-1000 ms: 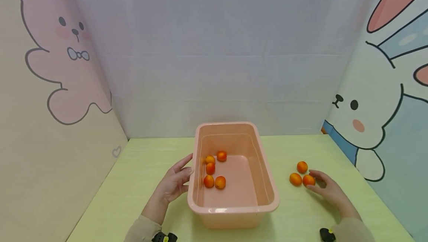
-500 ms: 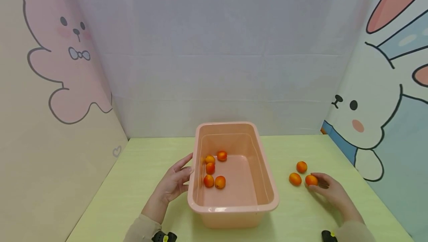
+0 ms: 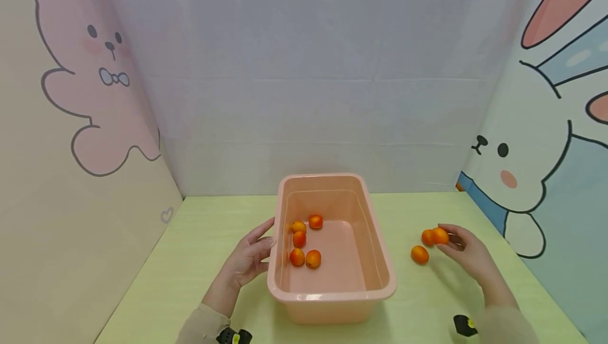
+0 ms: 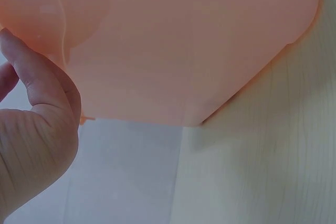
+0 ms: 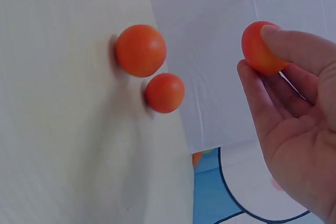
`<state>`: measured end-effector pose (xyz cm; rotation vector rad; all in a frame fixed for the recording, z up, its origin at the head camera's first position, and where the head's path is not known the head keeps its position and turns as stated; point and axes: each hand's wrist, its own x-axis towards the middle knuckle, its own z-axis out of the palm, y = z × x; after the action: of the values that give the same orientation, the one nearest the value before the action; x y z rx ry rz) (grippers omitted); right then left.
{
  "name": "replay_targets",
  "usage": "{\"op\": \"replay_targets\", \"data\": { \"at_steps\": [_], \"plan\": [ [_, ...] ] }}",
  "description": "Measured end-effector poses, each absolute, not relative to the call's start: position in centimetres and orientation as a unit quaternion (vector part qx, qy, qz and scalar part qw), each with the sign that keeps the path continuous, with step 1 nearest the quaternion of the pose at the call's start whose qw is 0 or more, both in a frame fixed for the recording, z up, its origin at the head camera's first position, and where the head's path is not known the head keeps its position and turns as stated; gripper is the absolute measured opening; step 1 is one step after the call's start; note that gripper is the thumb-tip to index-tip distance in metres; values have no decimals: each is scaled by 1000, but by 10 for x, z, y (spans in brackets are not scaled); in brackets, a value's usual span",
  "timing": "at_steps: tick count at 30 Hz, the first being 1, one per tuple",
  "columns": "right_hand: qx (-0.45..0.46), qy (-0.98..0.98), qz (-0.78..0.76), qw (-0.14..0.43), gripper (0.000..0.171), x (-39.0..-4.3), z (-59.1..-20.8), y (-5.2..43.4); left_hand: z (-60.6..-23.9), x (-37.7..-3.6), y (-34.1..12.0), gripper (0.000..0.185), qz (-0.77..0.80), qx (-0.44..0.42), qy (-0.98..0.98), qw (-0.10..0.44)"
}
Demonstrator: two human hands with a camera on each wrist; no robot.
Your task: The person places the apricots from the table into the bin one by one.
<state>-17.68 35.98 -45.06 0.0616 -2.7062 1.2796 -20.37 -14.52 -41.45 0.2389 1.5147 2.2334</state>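
Observation:
On the table stands a peach-coloured plastic tub (image 3: 332, 297) with several small, smooth orange-red fruits (image 3: 313, 259) along its left side. My left hand (image 3: 244, 259) rests against the tub's left side, fingers extended and fingertips right at the rim; the left wrist view shows the hand beside the tub's outer wall (image 4: 157, 66). Between thumb and fingertips, my right hand (image 3: 467, 251) pinches one orange fruit (image 5: 261, 48), raised above the table. Two more lie on the table to the left of that hand: a nearer fruit (image 3: 420, 255) and a farther fruit (image 3: 427, 237), which the held one partly overlaps in the head view.
The pale yellow-green table (image 3: 223, 212) ends at a whitish back sheet (image 3: 304, 80). Side panels carry a pink cartoon bear (image 3: 104, 101) on the left and a white cartoon rabbit (image 3: 527, 175) on the right.
My right hand first drew one fruit slightly right, away from the other two, then lifted it up off the table. The left hand and the tub have stayed in place.

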Motion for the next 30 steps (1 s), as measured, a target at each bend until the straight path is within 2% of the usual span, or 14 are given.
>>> {"op": "replay_targets", "data": {
  "at_steps": [10, 30],
  "plan": [
    [50, -905, 416, 71, 59, -202, -404, 337, -414, -205, -144, 65, 805, 90, 545, 215],
    [152, -842, 509, 92, 53, -232, -302, 264, -414, -204, -146, 66, 800, 94, 552, 215]
  ]
}}
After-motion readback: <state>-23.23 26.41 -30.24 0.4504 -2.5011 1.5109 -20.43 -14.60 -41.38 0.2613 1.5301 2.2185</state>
